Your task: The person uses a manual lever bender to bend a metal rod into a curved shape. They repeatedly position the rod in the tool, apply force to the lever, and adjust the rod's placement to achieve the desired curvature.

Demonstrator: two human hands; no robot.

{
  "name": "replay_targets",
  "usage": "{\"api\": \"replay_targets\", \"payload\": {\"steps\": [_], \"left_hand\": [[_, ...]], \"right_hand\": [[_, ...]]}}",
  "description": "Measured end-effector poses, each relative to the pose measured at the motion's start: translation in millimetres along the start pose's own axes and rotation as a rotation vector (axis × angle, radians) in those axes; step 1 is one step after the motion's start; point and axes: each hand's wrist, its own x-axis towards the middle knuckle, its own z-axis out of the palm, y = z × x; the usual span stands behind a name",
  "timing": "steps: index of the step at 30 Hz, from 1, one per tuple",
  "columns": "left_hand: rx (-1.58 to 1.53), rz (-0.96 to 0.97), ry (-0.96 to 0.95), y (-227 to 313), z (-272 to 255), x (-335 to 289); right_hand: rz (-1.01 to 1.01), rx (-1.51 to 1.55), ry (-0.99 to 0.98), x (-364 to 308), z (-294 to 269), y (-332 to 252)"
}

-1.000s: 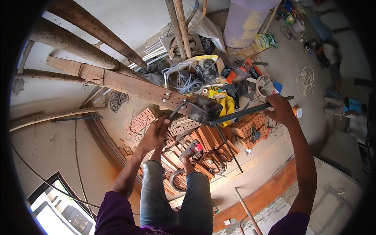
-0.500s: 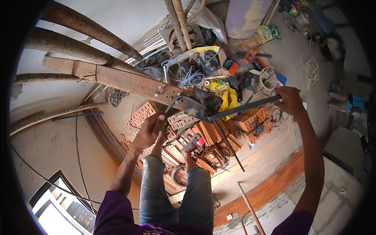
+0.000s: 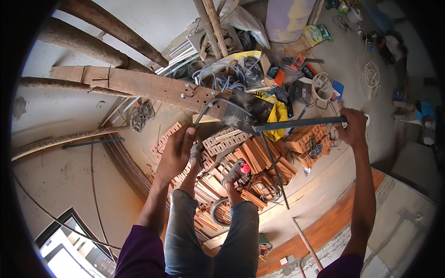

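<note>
Gripping thin bent rod (image 3: 202,114) in L hand (image 3: 177,150), just L of frame ctr, w/ fingers curled round and thumb on top. Gripping R end of dark bar (image 3: 301,123) in R hand (image 3: 353,128), right-ctr of frame, w/ fingertips partly hidden; can't tell how tight.

Find rod near frame ctr: rising from L hand, then arcing over onto black metal plate (image 3: 260,106) at lower R end of wooden plank (image 3: 148,86). Clamped there or just resting: can't tell. Find bar R of ctr, running near level from plate's lower R corner out to R hand. Note straight dark rod (image 3: 276,172) slanting from under plate toward lower ctr; same pc as bent one or separate, can't tell.

Expect stiff, springy feel from rod: prob steel, fairly light, hard to damage, maybe slick if oily. Best held in a closed fist on the straight bit, clear of the curve. Expect rigid, heavier feel from bar, prob metal too; best held at far R end for max leverage, w/ knuckles clear of plate (pinch risk).

Also in view: bolts (image 3: 183,95) on plank, rusty poles (image 3: 88,44) upper L, yellow bag (image 3: 279,118) behind bar, reddish strips (image 3: 252,157) below ctr.
</note>
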Motion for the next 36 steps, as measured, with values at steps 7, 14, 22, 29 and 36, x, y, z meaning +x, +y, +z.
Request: {"api": "replay_targets", "payload": {"steps": [7, 14, 22, 29, 36], "left_hand": [[-0.089, -0.007, -0.044, -11.9, -4.8, 0.9], [-0.642, -0.455, -0.380, -6.6, -32.1, 11.7], [-0.694, -0.460, -0.459, -6.6, -31.8, 23.4], [-0.767, -0.523, -0.549, -12.2, -35.4, 32.9], [-1.090, -0.517, -0.631, -40.4, -22.1, 36.2]], "right_hand": [[0.174, -0.025, -0.030, -42.4, 2.4, -34.8], [0.174, 0.000, -0.095, -28.3, -8.4, -24.1], [0.016, 0.029, -0.085, -6.3, -9.8, 6.1], [0.071, 0.086, -0.066, -18.6, 2.9, 2.9], [0.065, 0.036, -0.030, -14.8, -0.6, -4.8]]}}
